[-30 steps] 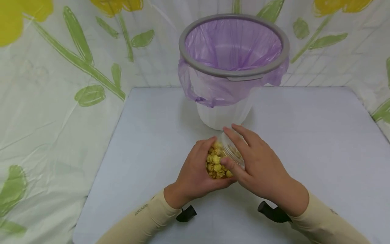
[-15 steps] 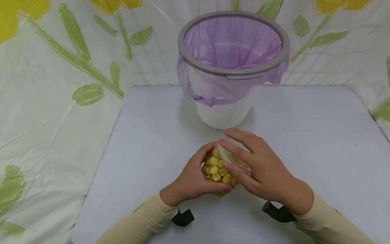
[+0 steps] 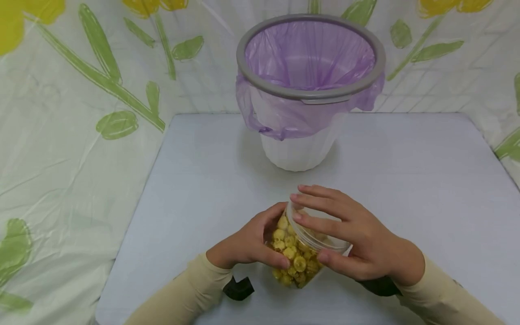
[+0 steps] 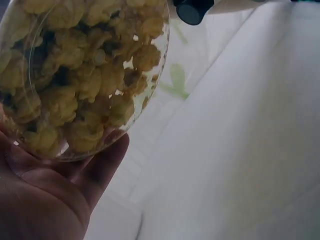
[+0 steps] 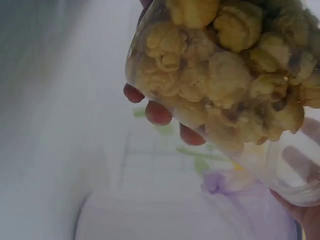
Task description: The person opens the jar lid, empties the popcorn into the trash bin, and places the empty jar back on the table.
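Observation:
A clear plastic jar (image 3: 298,262) full of yellow popcorn is tilted, its mouth end toward the upper right in the head view. My left hand (image 3: 253,241) grips its side, thumb across the front. At the mouth end, my right hand (image 3: 359,232) has its fingers over a clear lid (image 3: 306,237), with the thumb at the rim. The left wrist view shows the jar's round base (image 4: 85,80) packed with popcorn and part of my left hand (image 4: 45,200). In the right wrist view, fingertips (image 5: 159,113) of my left hand show behind the jar (image 5: 215,85).
Behind the hands, a white bin (image 3: 298,153) with a grey rim and a purple bag (image 3: 280,115) stands on the pale table (image 3: 195,180). A curtain (image 3: 61,149) printed with flowers hangs around the back and left.
Both hands have brought the jar closer to me, away from the bin. More of the jar's side shows, and the right hand has shifted slightly right, its fingers still over the lid.

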`<move>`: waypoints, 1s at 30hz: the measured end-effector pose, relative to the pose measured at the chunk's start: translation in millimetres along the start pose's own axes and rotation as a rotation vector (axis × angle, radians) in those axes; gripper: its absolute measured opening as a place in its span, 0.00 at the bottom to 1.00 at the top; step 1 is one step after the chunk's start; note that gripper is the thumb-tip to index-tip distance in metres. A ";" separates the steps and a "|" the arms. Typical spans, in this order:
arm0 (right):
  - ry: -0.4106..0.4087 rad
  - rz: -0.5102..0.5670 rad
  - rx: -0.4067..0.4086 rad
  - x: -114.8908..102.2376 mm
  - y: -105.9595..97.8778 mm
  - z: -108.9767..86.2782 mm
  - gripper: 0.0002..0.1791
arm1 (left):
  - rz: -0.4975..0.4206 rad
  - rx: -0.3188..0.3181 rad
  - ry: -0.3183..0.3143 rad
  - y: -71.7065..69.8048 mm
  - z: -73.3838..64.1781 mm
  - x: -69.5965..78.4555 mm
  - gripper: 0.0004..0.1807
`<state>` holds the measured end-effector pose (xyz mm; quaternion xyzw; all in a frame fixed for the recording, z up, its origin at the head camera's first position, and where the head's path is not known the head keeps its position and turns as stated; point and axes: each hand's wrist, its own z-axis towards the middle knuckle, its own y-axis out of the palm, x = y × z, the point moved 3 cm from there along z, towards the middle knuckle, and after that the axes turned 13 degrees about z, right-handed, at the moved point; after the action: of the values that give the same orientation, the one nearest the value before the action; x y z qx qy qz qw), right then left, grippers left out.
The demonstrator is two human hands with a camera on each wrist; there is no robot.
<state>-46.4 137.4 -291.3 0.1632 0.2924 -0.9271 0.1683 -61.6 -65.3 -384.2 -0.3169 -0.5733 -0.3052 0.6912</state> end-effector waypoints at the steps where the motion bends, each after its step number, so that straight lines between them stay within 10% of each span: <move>1: 0.001 0.008 -0.001 -0.3 -0.4 0.3 0.31 | 0.029 0.016 0.002 -0.5 -0.4 1.5 0.54; 8: 0.188 -0.028 0.115 -6.9 -3.8 3.8 0.37 | 0.347 0.207 0.045 2.2 1.1 16.4 0.55; 15: 0.832 -0.220 0.119 -7.1 -1.8 2.5 0.37 | 1.081 0.587 0.309 6.8 7.1 20.1 0.59; 19: 1.022 -0.263 0.057 1.8 4.2 0.9 0.40 | 1.324 0.743 0.389 7.0 8.5 17.6 0.60; 24: 0.968 -0.298 0.081 9.2 8.2 -3.8 0.40 | 1.340 0.730 0.369 6.6 9.1 14.0 0.61; 30: 0.865 -0.243 0.080 11.6 9.3 -9.5 0.38 | 1.072 0.518 0.200 3.0 8.1 7.3 0.67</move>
<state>-51.0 133.4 -307.9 0.5067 0.3167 -0.7972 -0.0858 -63.0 -57.5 -376.1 -0.3528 -0.3214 0.2072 0.8540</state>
